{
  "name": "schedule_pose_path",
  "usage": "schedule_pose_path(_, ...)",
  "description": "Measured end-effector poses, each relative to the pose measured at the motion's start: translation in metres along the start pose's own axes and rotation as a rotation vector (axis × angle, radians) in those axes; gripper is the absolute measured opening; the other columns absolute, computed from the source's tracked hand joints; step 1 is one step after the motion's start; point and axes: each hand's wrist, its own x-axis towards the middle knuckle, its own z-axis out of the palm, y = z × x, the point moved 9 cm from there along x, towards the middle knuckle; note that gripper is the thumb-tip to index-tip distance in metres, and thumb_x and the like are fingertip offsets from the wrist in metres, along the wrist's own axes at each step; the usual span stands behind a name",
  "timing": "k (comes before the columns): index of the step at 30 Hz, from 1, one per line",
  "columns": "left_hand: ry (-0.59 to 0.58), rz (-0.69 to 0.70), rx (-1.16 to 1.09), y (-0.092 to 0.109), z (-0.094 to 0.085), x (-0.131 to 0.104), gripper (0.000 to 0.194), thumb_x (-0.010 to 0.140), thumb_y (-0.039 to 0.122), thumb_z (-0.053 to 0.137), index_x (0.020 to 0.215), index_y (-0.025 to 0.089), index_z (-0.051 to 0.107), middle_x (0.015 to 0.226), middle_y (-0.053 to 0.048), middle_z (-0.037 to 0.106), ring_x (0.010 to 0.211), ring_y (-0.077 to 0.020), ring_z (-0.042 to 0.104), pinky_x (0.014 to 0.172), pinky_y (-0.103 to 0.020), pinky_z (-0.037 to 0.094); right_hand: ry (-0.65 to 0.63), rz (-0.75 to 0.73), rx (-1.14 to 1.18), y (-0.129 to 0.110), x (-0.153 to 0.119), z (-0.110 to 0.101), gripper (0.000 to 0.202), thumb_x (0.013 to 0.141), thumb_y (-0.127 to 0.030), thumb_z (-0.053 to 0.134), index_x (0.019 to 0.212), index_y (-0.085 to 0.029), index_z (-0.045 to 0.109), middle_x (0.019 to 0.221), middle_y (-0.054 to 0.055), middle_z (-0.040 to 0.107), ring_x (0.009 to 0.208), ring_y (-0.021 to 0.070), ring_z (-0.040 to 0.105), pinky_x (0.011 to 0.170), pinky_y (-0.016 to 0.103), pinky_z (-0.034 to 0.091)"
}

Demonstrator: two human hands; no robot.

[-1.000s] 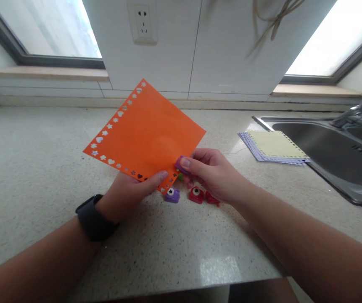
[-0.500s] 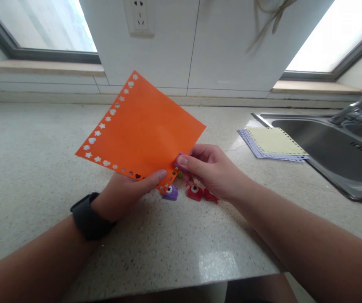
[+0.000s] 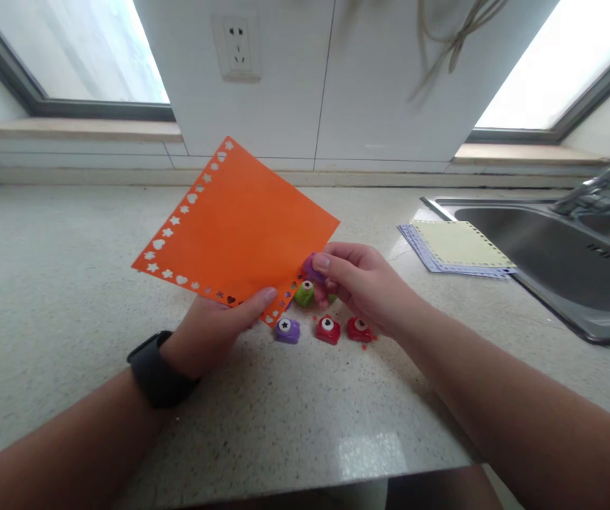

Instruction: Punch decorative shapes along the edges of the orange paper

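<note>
An orange sheet of paper (image 3: 246, 227) is held tilted above the counter, with star, heart and flower cut-outs along its left, lower and part of its right edges. My left hand (image 3: 224, 322) grips its bottom corner, thumb on top and fingers underneath. At the lower right edge, my right hand (image 3: 360, 280) pinches a purple craft punch (image 3: 314, 268) that sits on the paper's border. Below lie a green punch (image 3: 305, 293), another purple punch (image 3: 287, 331), a red punch (image 3: 328, 330) and a second red punch (image 3: 360, 329). My right fingers partly hide more green behind them.
A stack of pale yellow and lilac punched sheets (image 3: 458, 244) lies on the right, overlapping the rim of a steel sink (image 3: 538, 262). The speckled counter (image 3: 262, 425) ends at a front edge near me. A socket (image 3: 238, 46) is on the wall behind.
My right hand and the purple punch have shifted slightly up along the sheet's edge. The green punch and the right-hand red punch show more fully now. The camera view has tilted a little.
</note>
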Motion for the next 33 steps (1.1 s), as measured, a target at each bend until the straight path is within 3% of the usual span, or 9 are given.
schedule_pose_path(3,0.020,-0.068,-0.037,-0.009,-0.002,0.000,0.024,0.081,0.037,0.077,0.102,0.025,0.075,0.096,-0.005,0.078,0.070,-0.0190,0.068,0.058,-0.030,0.054,0.068,-0.055,-0.014,-0.007,0.003,-0.013,0.027,0.087,-0.044,0.074,0.082,-0.017,0.071,0.074,0.001,0.064,0.059,0.0111,0.055,0.055,0.026,0.046)
schedule_pose_path(7,0.025,-0.123,-0.103,-0.020,-0.002,0.002,0.021,0.084,0.038,0.074,0.096,0.020,0.071,0.077,0.000,0.070,0.049,-0.0103,0.051,0.043,-0.023,0.042,0.101,-0.102,-0.224,-0.019,0.000,-0.023,0.029,0.089,-0.045,0.069,0.080,-0.018,0.073,0.070,0.001,0.063,0.061,0.0125,0.053,0.058,0.028,0.044)
schedule_pose_path(12,0.040,-0.104,-0.183,-0.024,-0.001,0.006,0.018,0.087,0.036,0.070,0.089,0.019,0.065,0.068,0.003,0.061,0.047,-0.0087,0.046,0.042,-0.022,0.038,-0.075,-0.163,-0.608,-0.035,-0.011,-0.007,0.028,0.092,-0.043,0.066,0.091,-0.017,0.075,0.082,0.005,0.070,0.072,0.0162,0.058,0.066,0.032,0.045)
schedule_pose_path(16,0.032,-0.113,-0.220,-0.029,0.000,0.008,0.020,0.090,0.038,0.066,0.085,0.019,0.063,0.066,0.004,0.056,0.048,-0.0087,0.044,0.042,-0.022,0.036,-0.321,-0.358,-0.844,-0.047,-0.027,0.025,0.018,0.089,-0.036,0.070,0.092,-0.018,0.074,0.086,0.005,0.069,0.080,0.0176,0.060,0.074,0.033,0.045)
schedule_pose_path(22,0.006,-0.122,-0.213,-0.035,0.001,0.010,0.026,0.093,0.040,0.063,0.078,0.019,0.059,0.062,0.004,0.053,0.049,-0.0092,0.043,0.043,-0.023,0.035,-0.649,-0.358,-1.057,-0.027,-0.046,0.061,0.016,0.082,-0.034,0.080,0.085,-0.020,0.073,0.089,0.004,0.068,0.090,0.0200,0.060,0.087,0.036,0.043)
schedule_pose_path(28,0.001,-0.130,-0.232,-0.038,0.002,0.009,0.024,0.094,0.040,0.064,0.082,0.019,0.061,0.064,0.004,0.054,0.049,-0.0086,0.044,0.044,-0.022,0.035,-0.714,-0.327,-1.193,-0.012,-0.052,0.068,0.018,0.081,-0.040,0.080,0.088,-0.023,0.075,0.087,0.003,0.070,0.094,0.0238,0.056,0.090,0.039,0.039)
schedule_pose_path(33,-0.005,-0.114,-0.260,-0.034,0.003,0.009,0.023,0.093,0.040,0.065,0.084,0.019,0.061,0.065,0.005,0.055,0.049,-0.0078,0.043,0.043,-0.021,0.035,-0.727,-0.385,-1.184,-0.015,-0.054,0.072,0.022,0.089,-0.044,0.076,0.093,-0.023,0.075,0.082,0.002,0.071,0.095,0.0236,0.057,0.091,0.038,0.040)
